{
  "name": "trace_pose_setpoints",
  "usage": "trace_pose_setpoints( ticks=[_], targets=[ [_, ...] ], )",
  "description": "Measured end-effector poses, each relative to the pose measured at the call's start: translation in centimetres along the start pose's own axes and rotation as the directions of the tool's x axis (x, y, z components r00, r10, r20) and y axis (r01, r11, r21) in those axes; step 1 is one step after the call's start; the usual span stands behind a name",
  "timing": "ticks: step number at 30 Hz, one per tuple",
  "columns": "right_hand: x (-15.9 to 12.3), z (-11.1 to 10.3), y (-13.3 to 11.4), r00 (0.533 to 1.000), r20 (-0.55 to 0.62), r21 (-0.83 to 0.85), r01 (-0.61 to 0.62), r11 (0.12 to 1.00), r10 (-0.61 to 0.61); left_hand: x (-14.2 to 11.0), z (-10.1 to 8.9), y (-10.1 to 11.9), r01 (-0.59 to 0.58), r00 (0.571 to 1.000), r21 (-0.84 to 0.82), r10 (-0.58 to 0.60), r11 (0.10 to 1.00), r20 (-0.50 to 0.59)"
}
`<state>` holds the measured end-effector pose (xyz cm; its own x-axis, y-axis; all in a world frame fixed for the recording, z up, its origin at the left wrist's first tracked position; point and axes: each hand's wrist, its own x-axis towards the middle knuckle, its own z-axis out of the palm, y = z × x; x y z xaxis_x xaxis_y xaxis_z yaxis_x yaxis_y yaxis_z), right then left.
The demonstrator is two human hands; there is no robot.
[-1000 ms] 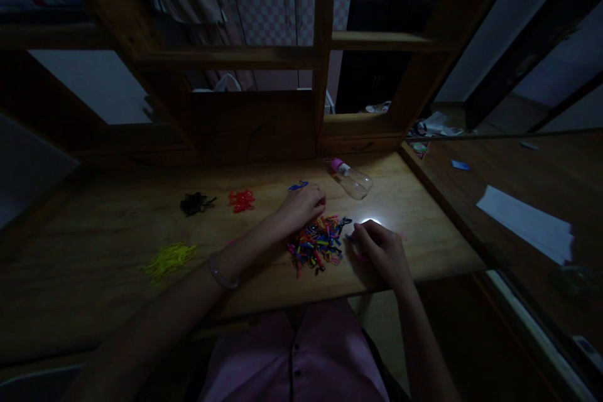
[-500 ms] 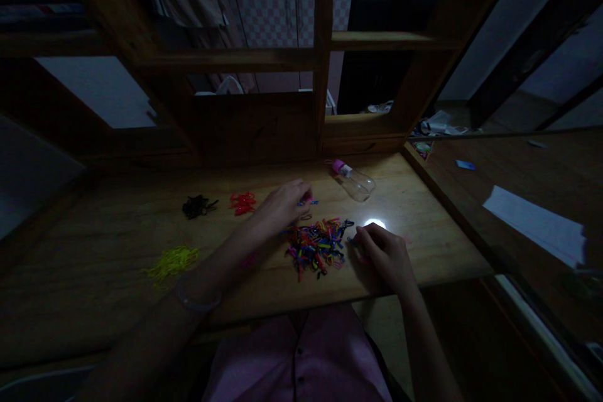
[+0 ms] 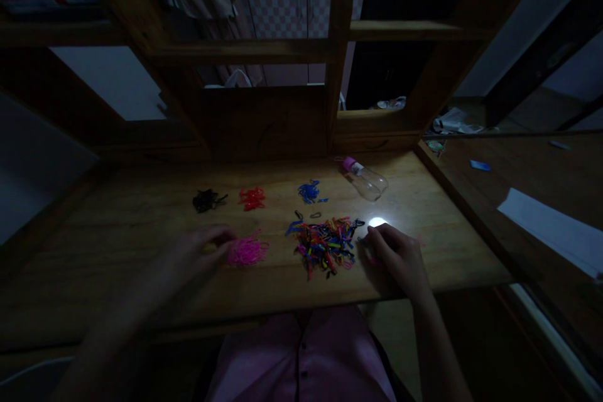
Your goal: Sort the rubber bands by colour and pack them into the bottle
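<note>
My left hand (image 3: 200, 251), slightly blurred, is at the left edge of a pile of pink looped pins (image 3: 248, 251). Its thumb and forefinger are pinched together; anything between them is too small to make out. My right hand (image 3: 396, 254) rests on the desk with its fingers closed. A small dark looped pin (image 3: 362, 240) sticks out at its fingertips, and a bit of pink shows beneath them. Just left of that hand lies a mixed-colour heap of looped pins (image 3: 326, 245). Blue pins (image 3: 309, 191) lie behind the heap, with red pins (image 3: 252, 198) and black pins (image 3: 207, 200) farther left.
A clear bottle with a purple cap (image 3: 370, 183) lies on its side at the back right of the wooden desk (image 3: 292, 282). Two loose dark pins lie between the blue pile and the heap. Wooden shelving rises behind. White paper (image 3: 549, 223) lies on the right-hand surface.
My left hand has moved from the blue pile leftward to the pink pile, uncovering the blue and pink pins and covering the yellow ones. My right hand stays by the heap; the view has shifted slightly.
</note>
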<state>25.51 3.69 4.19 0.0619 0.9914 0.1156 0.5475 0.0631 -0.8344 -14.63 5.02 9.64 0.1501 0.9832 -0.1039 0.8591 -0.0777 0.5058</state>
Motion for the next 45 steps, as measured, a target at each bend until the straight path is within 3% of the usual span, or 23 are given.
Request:
trace_pose_setpoints(
  ticks=[3,8,12,15,18,23,27,32,38,42,45],
  targets=[
    [0.0,0.1,0.1,1.0,-0.006,-0.002,-0.011,1.0,0.011,0.0,0.5,0.1,-0.097,0.992,0.063,0.091,0.993,0.083],
    [-0.1,0.1,-0.1,1.0,-0.012,-0.011,-0.004,1.0,0.003,1.0,0.2,1.2,-0.197,0.98,0.139,0.194,0.971,0.034],
    [0.0,0.1,-0.2,1.0,-0.007,0.014,-0.002,1.0,0.002,1.3,1.2,5.0,-0.279,0.957,0.115,0.286,0.953,-0.041],
    [0.0,0.1,-0.2,1.0,-0.001,0.037,-0.01,0.999,0.01,1.0,2.9,8.1,-0.336,0.938,0.091,0.341,0.938,-0.055],
    [-0.1,0.2,0.0,1.0,0.007,0.042,-0.013,0.999,0.012,0.3,5.0,9.8,-0.351,0.933,0.063,0.355,0.934,-0.064],
    [-0.1,0.2,0.2,1.0,0.012,0.037,0.002,0.999,-0.002,-0.4,8.9,9.2,-0.33,0.937,-0.038,0.323,0.943,-0.132],
    [0.0,0.2,0.3,1.0,0.007,0.031,0.007,1.0,-0.007,0.3,10.9,8.1,-0.296,0.944,-0.081,0.279,0.952,-0.179],
    [0.0,0.3,0.4,1.0,-0.005,0.029,0.03,0.999,-0.03,1.2,11.4,7.8,-0.309,0.945,-0.135,0.287,0.941,-0.16],
    [0.1,0.3,0.7,0.998,-0.014,0.021,0.058,0.998,-0.057,0.6,11.3,7.7,-0.314,0.941,-0.186,0.278,0.931,-0.195],
    [0.3,0.6,0.5,0.998,-0.031,0.035,0.059,0.998,-0.058,0.8,12.1,7.2,-0.359,0.921,-0.158,0.322,0.92,-0.218],
    [0.1,-0.1,-0.4,0.993,-0.112,0.153,0.047,0.987,-0.03,1.1,13.0,7.1,-0.406,0.896,-0.126,0.367,0.905,-0.252]
  ],
)
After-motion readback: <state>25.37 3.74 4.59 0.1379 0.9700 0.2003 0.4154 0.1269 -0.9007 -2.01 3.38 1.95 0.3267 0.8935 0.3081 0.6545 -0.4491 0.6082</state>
